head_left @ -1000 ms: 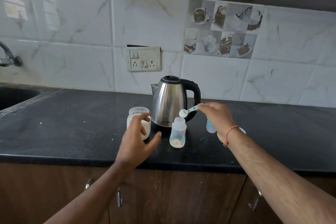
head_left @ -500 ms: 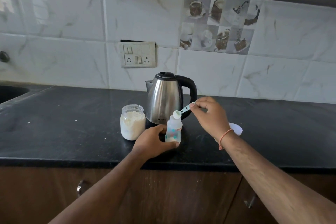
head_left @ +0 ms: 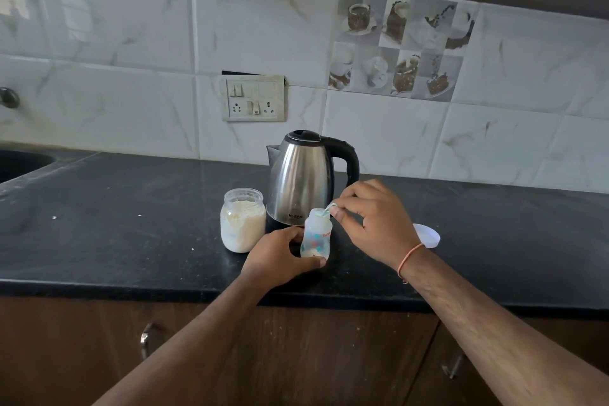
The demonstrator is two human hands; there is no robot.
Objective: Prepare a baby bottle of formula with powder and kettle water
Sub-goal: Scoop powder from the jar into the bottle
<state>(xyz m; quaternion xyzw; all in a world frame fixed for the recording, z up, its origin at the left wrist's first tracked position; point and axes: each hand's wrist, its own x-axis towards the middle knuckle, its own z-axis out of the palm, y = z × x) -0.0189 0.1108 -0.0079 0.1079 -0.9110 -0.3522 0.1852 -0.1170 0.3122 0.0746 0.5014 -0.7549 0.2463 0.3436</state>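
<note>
At the far left edge of the frame a dark sink (head_left: 19, 163) is sunk into the black counter (head_left: 115, 224), with a tap fitting (head_left: 8, 97) on the tiled wall above it. Further right, a white switch plate (head_left: 254, 98) sits on the wall in the upper middle. Below it, near the frame's centre, an open jar (head_left: 243, 220) of pale powder stands on the counter just left of the steel kettle (head_left: 303, 182), whose black handle faces right. Just in front of the kettle and right of the jar stands the bottle (head_left: 316, 234), upright and uncapped, with a little powder at its bottom. The left hand (head_left: 280, 257) comes up from the lower middle and grips the bottle's base, thumb curled across the front. The right hand (head_left: 372, 221) reaches in from the lower right, its thumb and fingers pinching the handle of a small scoop (head_left: 324, 210) tipped over the bottle's mouth. An orange thread (head_left: 408, 257) circles that wrist. Behind the wrist, at centre right, a white lid (head_left: 427, 236) lies on the counter.
</note>
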